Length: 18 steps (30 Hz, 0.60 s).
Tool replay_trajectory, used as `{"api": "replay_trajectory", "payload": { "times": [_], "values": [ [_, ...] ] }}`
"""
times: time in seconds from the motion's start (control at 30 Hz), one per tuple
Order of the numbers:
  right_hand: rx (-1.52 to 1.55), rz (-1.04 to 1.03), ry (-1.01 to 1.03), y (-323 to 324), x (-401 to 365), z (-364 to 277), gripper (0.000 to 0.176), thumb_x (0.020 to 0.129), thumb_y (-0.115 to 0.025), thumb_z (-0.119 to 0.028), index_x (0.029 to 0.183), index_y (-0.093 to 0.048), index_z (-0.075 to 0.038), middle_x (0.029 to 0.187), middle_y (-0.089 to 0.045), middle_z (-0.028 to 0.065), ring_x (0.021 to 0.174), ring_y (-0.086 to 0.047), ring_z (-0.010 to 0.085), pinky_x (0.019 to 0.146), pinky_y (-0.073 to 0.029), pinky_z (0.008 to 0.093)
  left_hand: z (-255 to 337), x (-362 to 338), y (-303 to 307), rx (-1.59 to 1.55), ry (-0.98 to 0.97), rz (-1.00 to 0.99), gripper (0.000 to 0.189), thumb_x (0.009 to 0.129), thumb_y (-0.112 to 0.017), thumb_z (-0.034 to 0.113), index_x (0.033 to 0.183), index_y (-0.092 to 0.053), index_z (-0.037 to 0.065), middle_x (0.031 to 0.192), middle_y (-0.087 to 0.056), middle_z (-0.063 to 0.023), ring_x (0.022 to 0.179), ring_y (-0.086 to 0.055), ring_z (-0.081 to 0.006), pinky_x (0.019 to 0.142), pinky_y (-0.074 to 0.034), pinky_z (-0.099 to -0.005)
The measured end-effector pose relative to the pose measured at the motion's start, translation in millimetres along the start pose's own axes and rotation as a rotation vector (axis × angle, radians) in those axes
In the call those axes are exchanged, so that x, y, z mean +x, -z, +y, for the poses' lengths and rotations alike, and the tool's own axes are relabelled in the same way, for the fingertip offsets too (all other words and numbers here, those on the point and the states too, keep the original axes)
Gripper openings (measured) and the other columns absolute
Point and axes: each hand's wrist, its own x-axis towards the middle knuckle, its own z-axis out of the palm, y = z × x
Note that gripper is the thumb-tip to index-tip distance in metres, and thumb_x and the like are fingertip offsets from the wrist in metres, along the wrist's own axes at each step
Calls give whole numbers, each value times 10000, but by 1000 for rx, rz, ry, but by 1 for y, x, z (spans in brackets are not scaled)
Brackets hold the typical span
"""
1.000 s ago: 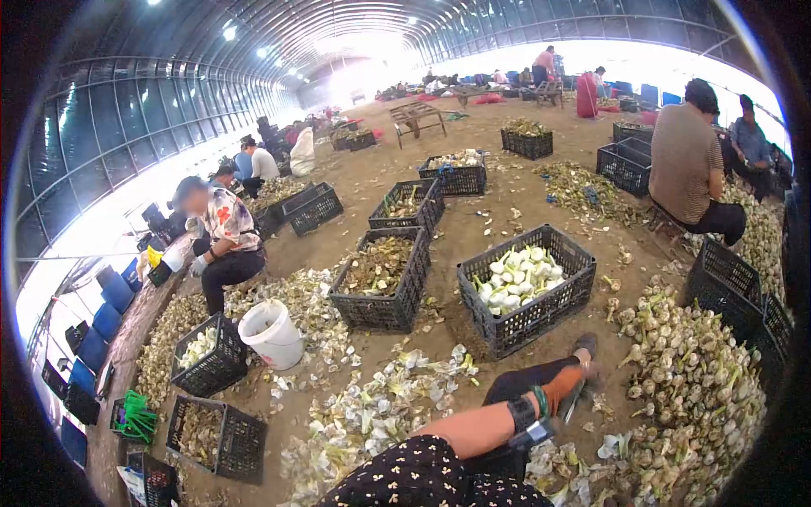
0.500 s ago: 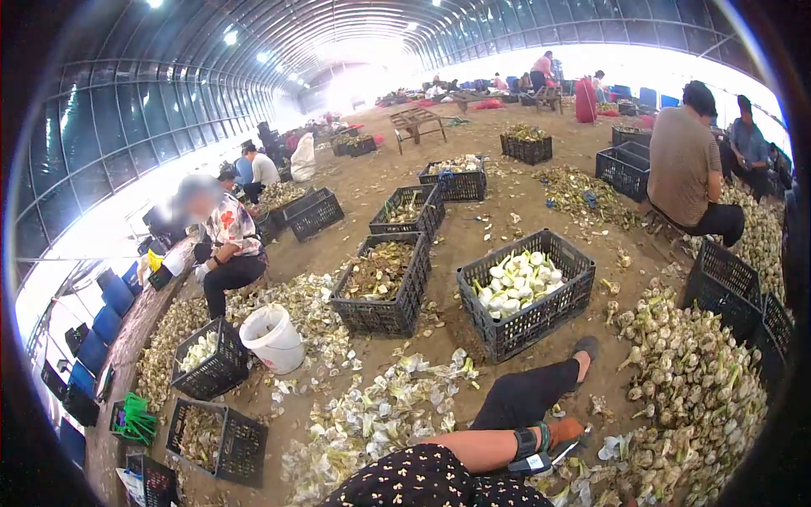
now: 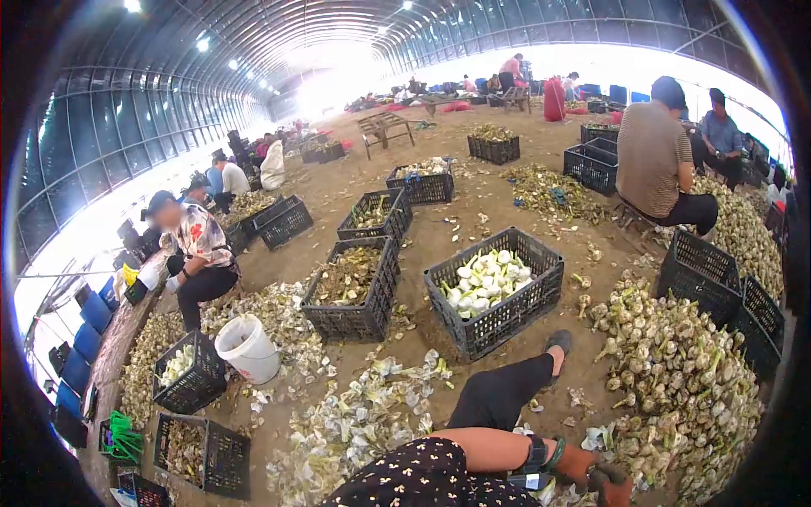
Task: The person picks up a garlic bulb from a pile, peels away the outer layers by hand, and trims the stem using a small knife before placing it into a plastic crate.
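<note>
Left of the crate of bulbs (image 3: 494, 291), just beside it, a crate of scraps (image 3: 351, 287); farther left, a bucket (image 3: 247, 348). Right of it, a heap of bulbs (image 3: 676, 372). Before it, an outstretched leg (image 3: 507, 389); behind it, more crates (image 3: 422, 184).

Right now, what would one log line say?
right hand gloved, at bulb pile | left hand unseen | crate of white bulbs ahead | grip unclear

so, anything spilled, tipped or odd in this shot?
Nothing tipped: the black crate of white bulbs and the white bucket stand upright. The only mess is loose husks strewn over the dirt floor beside the person's leg, outside any crate. The gloved hand is at the frame edge, grip unclear.
</note>
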Motion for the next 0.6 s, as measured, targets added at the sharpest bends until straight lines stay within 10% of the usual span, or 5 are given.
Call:
{"api": "replay_trajectory", "payload": {
  "times": [0.07, 0.17, 0.6],
  "values": [
    [-20, 25, 20, 0, -4, -5, 288, 833, -547, -169, 1076, -561, -14, 1035, -584, 129, 941, -548, 239, 797, -445, 351, -14, 11, -3, -66, -220, 31, 481, 674, -642, 125, 1136, -512, 95, 977, -599, -64, 811, -539, -155, 726, -444, -341],
    [-110, -33, 28, 4, -1, -2, 286, 837, -544, -171, 1077, -561, -17, 1046, -582, 124, 948, -545, 240, 802, -442, 355, -6, 4, 3, -139, 115, -53, 406, 650, -664, 139, 1041, -570, 89, 894, -622, -74, 754, -552, -167, 683, -453, -353],
    [-500, -55, -18, 3, 10, 12, 276, 850, -478, -166, 1064, -568, -18, 976, -608, 128, 870, -563, 236, 782, -430, 339, -44, 10, -6, 196, -45, 84, 261, 694, -566, 197, 906, -587, 48, 800, -617, -169, 763, -581, -275, 680, -442, -378]
  ]
}}
